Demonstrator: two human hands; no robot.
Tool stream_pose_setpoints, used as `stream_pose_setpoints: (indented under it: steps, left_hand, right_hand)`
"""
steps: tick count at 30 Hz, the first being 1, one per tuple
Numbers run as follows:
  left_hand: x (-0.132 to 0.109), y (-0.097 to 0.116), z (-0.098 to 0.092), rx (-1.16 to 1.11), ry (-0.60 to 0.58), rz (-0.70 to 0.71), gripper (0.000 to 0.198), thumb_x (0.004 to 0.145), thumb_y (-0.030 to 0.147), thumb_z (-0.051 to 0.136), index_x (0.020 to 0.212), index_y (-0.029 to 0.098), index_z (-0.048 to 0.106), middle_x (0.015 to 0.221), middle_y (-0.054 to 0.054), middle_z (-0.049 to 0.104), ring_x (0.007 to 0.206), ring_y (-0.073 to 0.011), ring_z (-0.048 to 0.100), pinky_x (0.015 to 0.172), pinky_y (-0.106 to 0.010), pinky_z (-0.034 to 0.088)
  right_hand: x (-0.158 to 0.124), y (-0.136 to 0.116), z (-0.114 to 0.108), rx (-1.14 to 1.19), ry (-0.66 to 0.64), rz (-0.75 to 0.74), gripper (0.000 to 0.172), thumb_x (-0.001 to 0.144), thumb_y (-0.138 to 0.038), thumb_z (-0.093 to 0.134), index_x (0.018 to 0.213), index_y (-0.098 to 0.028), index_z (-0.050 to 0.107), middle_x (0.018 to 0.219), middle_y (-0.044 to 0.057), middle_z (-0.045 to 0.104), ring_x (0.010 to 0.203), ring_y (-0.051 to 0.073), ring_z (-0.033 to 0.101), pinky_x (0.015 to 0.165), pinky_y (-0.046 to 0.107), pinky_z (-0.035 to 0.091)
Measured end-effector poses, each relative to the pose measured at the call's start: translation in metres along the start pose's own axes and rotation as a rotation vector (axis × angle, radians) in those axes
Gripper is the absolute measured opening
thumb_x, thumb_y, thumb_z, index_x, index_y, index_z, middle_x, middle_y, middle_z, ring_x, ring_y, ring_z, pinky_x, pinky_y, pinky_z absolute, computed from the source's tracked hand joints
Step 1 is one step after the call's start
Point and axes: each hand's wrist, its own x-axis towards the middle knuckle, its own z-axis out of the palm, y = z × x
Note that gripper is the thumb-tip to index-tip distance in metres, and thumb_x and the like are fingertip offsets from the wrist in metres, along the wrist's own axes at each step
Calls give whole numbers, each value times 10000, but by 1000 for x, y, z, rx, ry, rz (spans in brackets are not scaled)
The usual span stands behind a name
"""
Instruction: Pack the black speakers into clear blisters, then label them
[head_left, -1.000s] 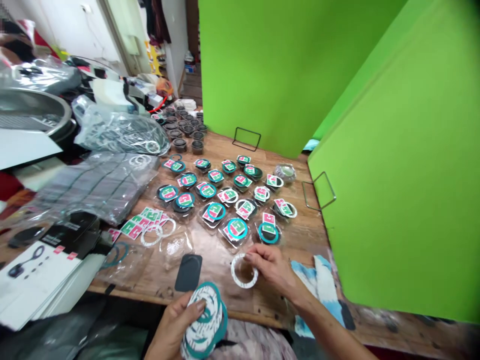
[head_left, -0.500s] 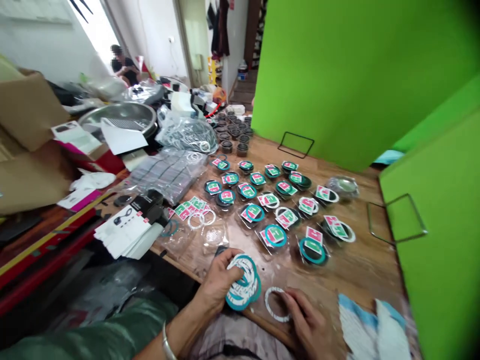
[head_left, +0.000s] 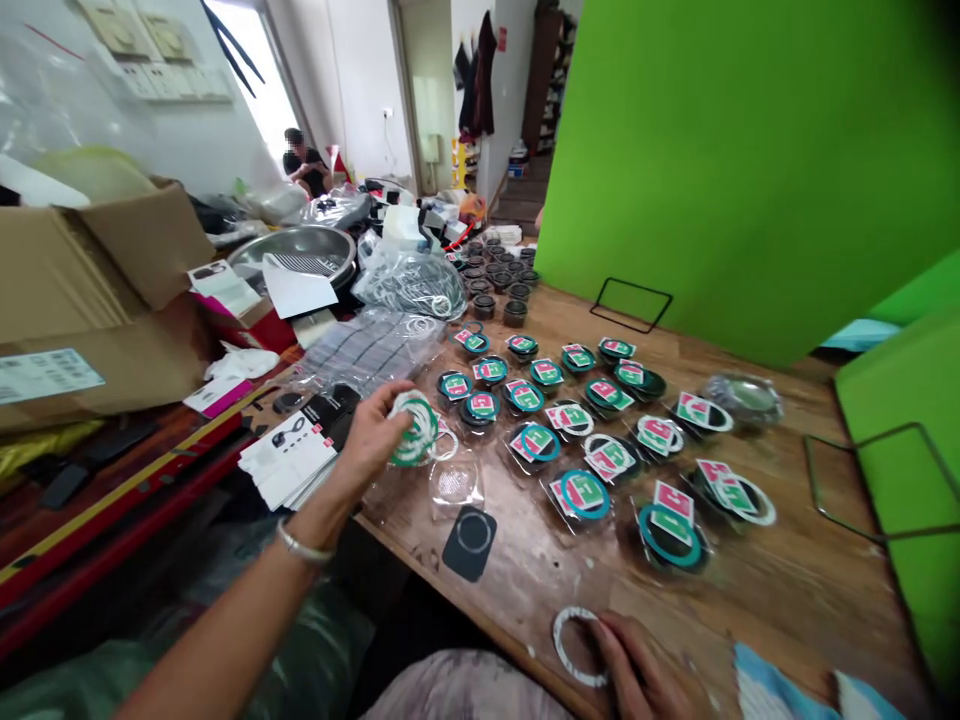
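Note:
My left hand (head_left: 375, 432) pinches a stack of flat rings (head_left: 417, 452), white and teal-green, above the left part of the table. Under and beside it lie a loose white ring (head_left: 448, 443) and a clear plastic piece (head_left: 456, 484); the hand hides much of what is behind. At the near edge my right hand (head_left: 646, 668) has its fingers closed on a single white ring (head_left: 559, 640) with faint marks. A dark square card (head_left: 469, 543) bearing a ring outline rests between the hands. Several clear packs (head_left: 585, 495) topped with rings and pink-green cards spread beyond.
Green panels (head_left: 735, 180) stand behind and to the right, with wire frames (head_left: 631, 304) near their base. Dark round containers (head_left: 515, 313) sit farther back. White leaflets (head_left: 289, 460), a cardboard box (head_left: 90, 290) and a steel basin (head_left: 341, 248) are left. A person (head_left: 307, 168) sits far off.
My left hand has moved away from my right, leftward and farther over the table, carrying the rings. The dark card is now uncovered. My right hand still holds its ring; the view has shifted left.

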Motion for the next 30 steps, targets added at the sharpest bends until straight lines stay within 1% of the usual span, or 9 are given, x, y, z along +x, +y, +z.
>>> stream_pose_setpoints:
  steps: [2, 5, 8, 11, 15, 20, 23, 25, 30]
  left_hand:
    - [31, -5, -11, 137, 30, 76, 516, 535, 192, 545, 1047, 153, 583, 850, 3, 630, 725, -136, 564, 650, -236, 453]
    - [62, -20, -16, 347, -13, 126, 508, 553, 187, 487, 1042, 111, 600, 877, -36, 659, 764, -167, 587, 689, -266, 468]
    - [74, -32, -16, 565, -123, 155, 498, 575, 160, 453, 1043, 116, 616, 886, -48, 682, 773, -179, 606, 703, -284, 482]
    - [74, -35, -17, 806, -240, 199, 457, 585, 118, 468, 1003, 153, 651, 839, -43, 691, 790, -198, 616, 735, -301, 479]
    - [57, -22, -18, 1099, -275, 306, 386, 688, 119, 457, 1022, 157, 646, 959, -112, 666, 887, -259, 606, 800, -369, 448]
    - [8, -3, -1, 1275, -300, 480, 344, 862, 309, 412, 1110, 155, 593, 1141, -168, 581, 1086, -333, 508, 898, -494, 363]
    - [-22, -6, 16, 1314, -463, 576, 501, 822, 451, 512, 1251, 192, 492, 1230, -147, 543, 1146, -330, 463, 923, -501, 347]
    - [-36, -12, 25, 1332, -560, 605, 589, 779, 454, 574, 1291, 194, 444, 1259, -159, 518, 1164, -338, 444, 934, -521, 336]
    - [-58, -19, 30, 1279, -632, 592, 606, 695, 377, 655, 1242, 181, 483, 1171, -160, 541, 1096, -343, 459, 918, -512, 346]
  right_hand:
    - [1, -1, 1, -1, 22, 8, 350, 848, -147, 351, 959, -230, 672, 866, 25, 715, 738, 137, 680, 669, 187, 531]
    - [0, -4, 6, 19, 59, 51, 325, 868, -154, 346, 982, -201, 647, 860, 29, 709, 740, 129, 678, 680, 181, 527]
    - [1, -10, 9, 98, 61, 202, 272, 906, -195, 356, 989, -214, 614, 859, 7, 703, 743, 117, 677, 684, 177, 521]
    - [7, -16, 8, 190, 69, 345, 207, 923, -238, 384, 945, -219, 590, 809, -10, 699, 707, 108, 674, 653, 167, 513]
    - [14, -19, 4, 249, 96, 402, 178, 918, -256, 412, 916, -216, 586, 768, -19, 693, 673, 100, 670, 622, 160, 508]
    - [10, -19, 6, 254, 91, 427, 195, 911, -259, 421, 891, -212, 609, 762, -14, 694, 666, 103, 669, 624, 161, 515]
    - [6, -16, 7, 169, 69, 342, 249, 916, -249, 385, 936, -221, 631, 815, -10, 706, 704, 109, 677, 654, 169, 522]
    - [4, -12, 8, 105, 52, 251, 287, 916, -231, 360, 975, -229, 641, 856, -10, 711, 732, 109, 680, 675, 166, 522]
    - [1, -5, 9, 53, 39, 160, 299, 882, -231, 391, 980, -276, 670, 853, -18, 721, 724, 111, 685, 648, 145, 522]
